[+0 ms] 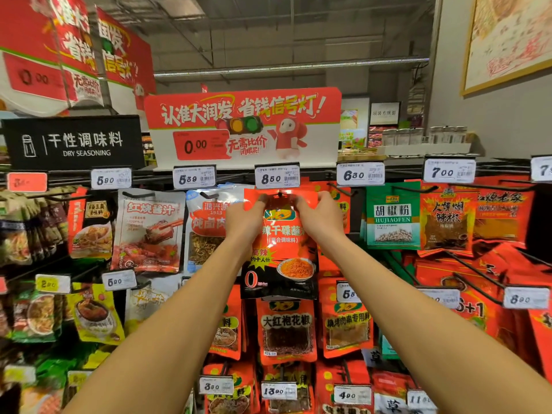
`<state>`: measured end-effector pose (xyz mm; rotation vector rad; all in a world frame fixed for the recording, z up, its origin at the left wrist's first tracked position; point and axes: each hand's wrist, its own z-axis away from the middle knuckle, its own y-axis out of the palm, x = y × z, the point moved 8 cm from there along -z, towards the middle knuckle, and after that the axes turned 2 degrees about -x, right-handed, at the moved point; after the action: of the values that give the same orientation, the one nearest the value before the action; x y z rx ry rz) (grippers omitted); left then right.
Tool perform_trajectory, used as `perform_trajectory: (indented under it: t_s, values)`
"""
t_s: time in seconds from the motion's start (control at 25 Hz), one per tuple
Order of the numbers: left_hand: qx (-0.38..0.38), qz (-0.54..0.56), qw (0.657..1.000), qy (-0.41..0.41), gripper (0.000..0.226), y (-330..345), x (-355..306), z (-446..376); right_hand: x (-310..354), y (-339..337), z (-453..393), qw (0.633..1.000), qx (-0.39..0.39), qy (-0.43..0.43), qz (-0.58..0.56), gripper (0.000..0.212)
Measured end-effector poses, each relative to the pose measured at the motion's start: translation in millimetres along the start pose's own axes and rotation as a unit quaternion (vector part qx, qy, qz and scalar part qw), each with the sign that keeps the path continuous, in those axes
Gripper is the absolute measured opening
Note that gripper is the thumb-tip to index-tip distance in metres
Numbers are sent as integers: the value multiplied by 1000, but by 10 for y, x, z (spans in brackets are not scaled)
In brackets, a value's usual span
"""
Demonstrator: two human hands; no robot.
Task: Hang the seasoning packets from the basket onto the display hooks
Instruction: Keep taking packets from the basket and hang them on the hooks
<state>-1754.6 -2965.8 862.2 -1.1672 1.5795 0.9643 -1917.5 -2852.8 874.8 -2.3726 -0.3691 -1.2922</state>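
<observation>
Red-and-black seasoning packet (279, 243) is held up at the top hook (280, 193), under the 8.50 price tag (277, 176). Top corners are pinched by left hand (242, 220) & right hand (321, 216), fingers clamped on the packet. Hole should be kept level w/ hook tip, then pushed straight back. Basket isn't in view; contents can't be told.

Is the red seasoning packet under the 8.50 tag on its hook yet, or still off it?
Cannot tell. Both hands, left and right, pinch the red seasoning packet upright at its top corners, its hang hole at the hook tip.
</observation>
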Motion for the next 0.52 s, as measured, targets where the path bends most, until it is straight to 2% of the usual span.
perform_trajectory:
  t_s: [0.12, 0.2, 0.28, 0.36, 0.52]
  values:
    - [-15, -72, 992, 104, 33, -138, -20, 164, -79, 21, 192, 999, 37, 15, -22, 53]
    - [48, -102, 983, 145, 58, -184, 99, 360, -238, 60, 420, 998, 65, 10, -20, 73]
    - [136, -99, 976, 138, 73, -168, 288, 502, -385, 150, 619, 994, 108, 0, -25, 83]
    - [203, -57, 972, 103, 78, -96, 451, 491, -458, 277, 644, 990, 139, -5, -30, 83]
    - [169, -80, 979, 84, 69, 25, 448, 241, -473, 441, 366, 991, 131, -9, 17, 78]
